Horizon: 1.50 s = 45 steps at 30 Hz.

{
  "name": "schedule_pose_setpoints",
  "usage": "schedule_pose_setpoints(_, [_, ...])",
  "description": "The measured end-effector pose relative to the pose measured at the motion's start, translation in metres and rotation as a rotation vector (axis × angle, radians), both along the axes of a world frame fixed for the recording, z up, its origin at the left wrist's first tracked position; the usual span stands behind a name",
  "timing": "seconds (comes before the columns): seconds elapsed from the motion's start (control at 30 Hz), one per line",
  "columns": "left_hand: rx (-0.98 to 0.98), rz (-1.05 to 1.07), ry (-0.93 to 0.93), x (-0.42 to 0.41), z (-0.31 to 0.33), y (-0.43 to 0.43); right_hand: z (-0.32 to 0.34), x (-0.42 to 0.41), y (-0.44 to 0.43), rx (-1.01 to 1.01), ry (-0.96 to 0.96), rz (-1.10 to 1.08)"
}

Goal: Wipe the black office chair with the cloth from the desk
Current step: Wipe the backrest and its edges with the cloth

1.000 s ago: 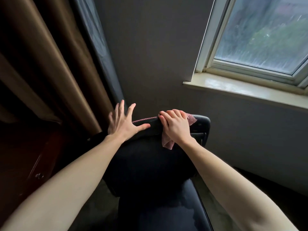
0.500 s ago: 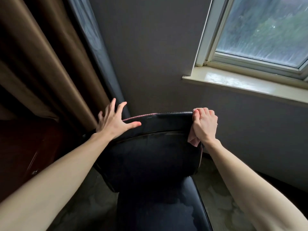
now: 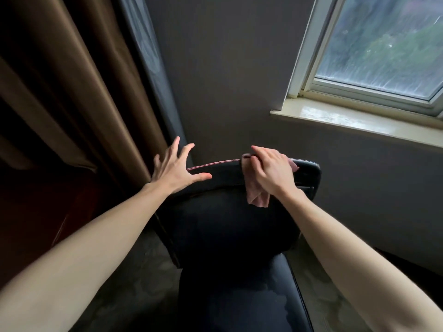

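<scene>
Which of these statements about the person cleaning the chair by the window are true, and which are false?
1. The right hand presses a pink cloth on the top edge of the black chair. True.
2. The left hand also holds a cloth. False: it is empty, with its fingers spread, resting at the chair's top left corner.
3. A brown curtain hangs to the left of the chair. True.
4. The cloth is spread out flat on the seat. False: it is bunched under the right hand, with an end hanging down the backrest.
5. The window sill is crowded with flower pots. False: nothing shows on the part in view.
</scene>
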State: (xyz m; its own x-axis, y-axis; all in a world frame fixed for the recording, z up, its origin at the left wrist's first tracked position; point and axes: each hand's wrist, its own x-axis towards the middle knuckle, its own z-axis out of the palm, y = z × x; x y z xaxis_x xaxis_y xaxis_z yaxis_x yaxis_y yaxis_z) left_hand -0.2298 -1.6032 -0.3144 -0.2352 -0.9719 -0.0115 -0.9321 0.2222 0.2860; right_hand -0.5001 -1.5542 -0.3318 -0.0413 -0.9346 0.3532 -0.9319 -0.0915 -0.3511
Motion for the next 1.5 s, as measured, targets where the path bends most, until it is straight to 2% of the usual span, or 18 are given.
schedule_pose_setpoints(0.1, [0.045,0.045,-0.012,0.028,0.000,0.000,-0.005,-0.013,0.000,0.050,0.117,-0.060])
schedule_pose_setpoints(0.23, [0.113,0.090,0.040,0.035,-0.012,0.002,-0.007,0.021,-0.009,0.021,0.227,-0.124])
schedule_pose_setpoints(0.37, [0.090,0.105,0.084,0.036,-0.019,-0.002,0.000,0.081,-0.019,-0.005,0.401,0.039])
schedule_pose_setpoints(0.47, [0.086,0.108,0.103,0.040,-0.022,-0.006,-0.005,0.123,-0.019,-0.110,0.335,0.128])
schedule_pose_setpoints(0.57, [0.085,0.112,0.137,0.041,-0.025,-0.006,-0.011,0.109,-0.022,-0.138,0.308,0.101])
schedule_pose_setpoints(0.73, [0.126,0.080,0.207,0.030,-0.020,-0.006,-0.013,0.030,-0.020,-0.038,0.357,-0.085])
schedule_pose_setpoints(0.9, [0.111,0.063,0.217,0.065,-0.025,0.000,-0.013,0.048,-0.026,-0.018,0.356,-0.192])
schedule_pose_setpoints(1.07, [0.124,0.086,0.167,0.087,-0.030,-0.001,-0.005,0.119,-0.036,-0.066,0.398,0.007])
schedule_pose_setpoints(1.23, [0.120,0.153,0.222,0.092,-0.041,0.001,-0.011,0.187,-0.046,-0.110,0.409,0.280])
schedule_pose_setpoints(1.37, [0.131,0.169,0.234,0.093,-0.039,0.001,-0.009,0.158,-0.049,-0.143,0.432,0.342])
schedule_pose_setpoints(1.5, [0.146,0.164,0.251,0.087,-0.040,0.001,-0.002,0.089,-0.044,-0.057,0.441,0.198])
